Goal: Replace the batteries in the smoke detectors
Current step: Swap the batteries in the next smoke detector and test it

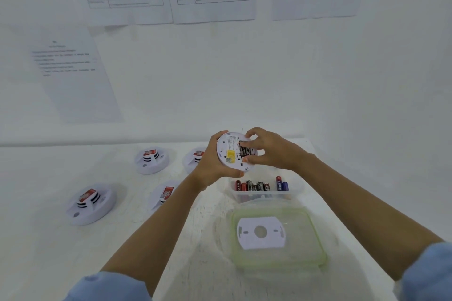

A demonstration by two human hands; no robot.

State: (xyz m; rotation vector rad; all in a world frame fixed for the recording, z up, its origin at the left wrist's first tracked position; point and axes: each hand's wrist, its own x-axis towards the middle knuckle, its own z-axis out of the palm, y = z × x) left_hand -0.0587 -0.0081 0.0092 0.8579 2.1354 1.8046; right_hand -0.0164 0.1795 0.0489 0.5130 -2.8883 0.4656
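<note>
My left hand (210, 166) grips a white round smoke detector (230, 151) by its rim, above the table, with its back side facing me. Its battery bay shows dark batteries, and a yellow label sits beside it. The fingers and thumb of my right hand (264, 151) are curled over the battery bay and pinch a battery (244, 150) there. Below them stands a clear plastic box (296, 190) holding several red, black and blue batteries (259, 186). A white mounting plate (261, 232) lies on the box's green-rimmed lid (315, 239).
Several other white smoke detectors lie on the white table: far left (91, 203), back left (151, 160), one behind my left wrist (193, 157) and one under my left forearm (163, 194). Printed sheets (73, 73) hang on the wall behind. The table's right edge (342, 203) runs diagonally.
</note>
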